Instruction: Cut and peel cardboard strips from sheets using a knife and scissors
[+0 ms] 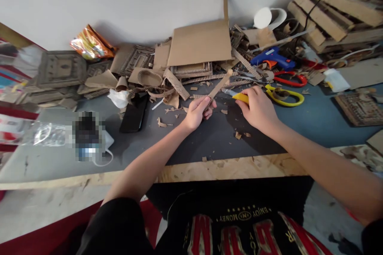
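Observation:
Pinched in my left hand (199, 112) is a narrow cardboard strip (220, 84), slanting up and to the right, with corrugation showing near my fingers. My right hand (259, 107) is closed around a yellow utility knife (241, 97). Its pale front end points left toward the strip, a small gap apart. Beyond my right hand lie yellow-handled scissors (289, 97) and red-handled scissors (291, 79). Torn cardboard scraps (163, 122) are scattered on the grey tabletop (191, 143) around both hands.
A blue glue gun (273, 59), a white bottle (335, 80) and stacked cardboard pieces (335, 20) stand at the right. A cardboard sheet (200, 44) leans at the back. A black phone (134, 113) and an orange packet (92, 44) lie left. The wooden table edge (227, 167) runs in front.

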`<action>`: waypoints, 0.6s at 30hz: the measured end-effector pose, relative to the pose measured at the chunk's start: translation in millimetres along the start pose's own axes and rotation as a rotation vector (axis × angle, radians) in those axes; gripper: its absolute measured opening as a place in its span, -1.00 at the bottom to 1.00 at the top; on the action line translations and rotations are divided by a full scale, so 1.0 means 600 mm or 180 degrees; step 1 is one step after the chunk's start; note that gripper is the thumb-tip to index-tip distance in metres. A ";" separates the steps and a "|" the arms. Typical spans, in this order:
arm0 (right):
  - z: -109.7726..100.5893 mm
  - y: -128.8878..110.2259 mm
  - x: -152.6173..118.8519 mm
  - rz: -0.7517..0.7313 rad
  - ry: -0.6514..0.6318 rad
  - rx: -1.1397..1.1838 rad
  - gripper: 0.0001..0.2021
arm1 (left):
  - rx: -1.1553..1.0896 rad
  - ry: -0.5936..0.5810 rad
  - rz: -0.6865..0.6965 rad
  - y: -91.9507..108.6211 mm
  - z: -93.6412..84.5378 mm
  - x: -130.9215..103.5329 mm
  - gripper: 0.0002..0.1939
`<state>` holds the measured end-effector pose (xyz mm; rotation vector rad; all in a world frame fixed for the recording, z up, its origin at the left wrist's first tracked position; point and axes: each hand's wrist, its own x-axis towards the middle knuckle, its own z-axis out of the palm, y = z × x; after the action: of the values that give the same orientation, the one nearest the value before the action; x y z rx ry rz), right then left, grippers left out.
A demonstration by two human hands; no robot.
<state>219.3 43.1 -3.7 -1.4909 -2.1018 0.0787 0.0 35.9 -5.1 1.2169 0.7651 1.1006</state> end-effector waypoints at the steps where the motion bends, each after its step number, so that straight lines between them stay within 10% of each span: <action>1: -0.001 -0.004 0.000 -0.0060 0.0144 0.0140 -0.78 | 0.0014 0.0012 -0.0013 0.001 0.001 -0.001 -0.53; 7: -0.025 -0.028 -0.001 -0.0501 0.0681 0.0987 -0.79 | 0.0145 0.0084 -0.0082 0.001 0.002 -0.004 -0.52; 18: -0.028 -0.032 -0.004 -0.0674 0.0336 0.1126 -0.73 | 0.0371 0.0292 -0.0090 0.003 -0.001 -0.004 -0.56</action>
<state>211.6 29.1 16.1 -1.0394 -2.0216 0.2711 -1.5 34.0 -3.8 1.2559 0.9247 1.1070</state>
